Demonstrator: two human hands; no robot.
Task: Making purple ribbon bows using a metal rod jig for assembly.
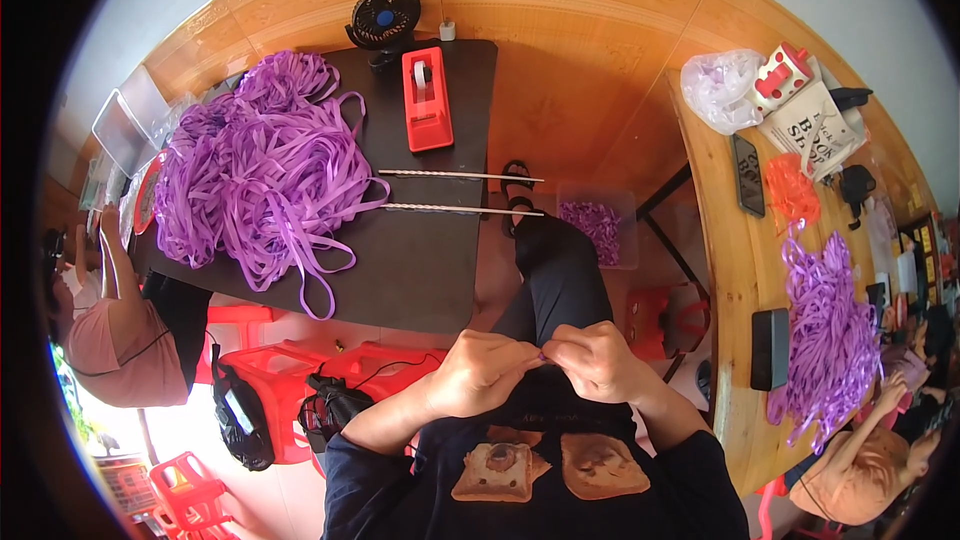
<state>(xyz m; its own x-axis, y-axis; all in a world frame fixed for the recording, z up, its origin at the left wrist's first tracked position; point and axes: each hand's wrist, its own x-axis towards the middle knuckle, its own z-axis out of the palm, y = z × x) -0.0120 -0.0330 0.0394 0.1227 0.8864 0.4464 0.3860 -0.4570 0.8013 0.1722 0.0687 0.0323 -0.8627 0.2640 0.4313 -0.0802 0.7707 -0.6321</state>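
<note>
My left hand (484,370) and my right hand (600,362) meet in front of my chest, both with fingers pinched. Between their fingertips shows a tiny purple piece (541,356), which looks like ribbon; most of it is hidden by the fingers. Ahead on the left, a big tangled heap of purple ribbon (260,170) covers much of the dark table (430,270). Two thin twisted rods (460,209) lie side by side and stick out past the table's right edge. Behind them stands a red tape dispenser (430,115).
A black fan (385,18) stands at the table's back. On the floor, a clear bin (628,252) holds purple bits. The wooden table (735,270) at right carries more purple ribbon (825,330), a phone (747,175) and bags. Red stools (285,370) stand at left; other people sit on both sides.
</note>
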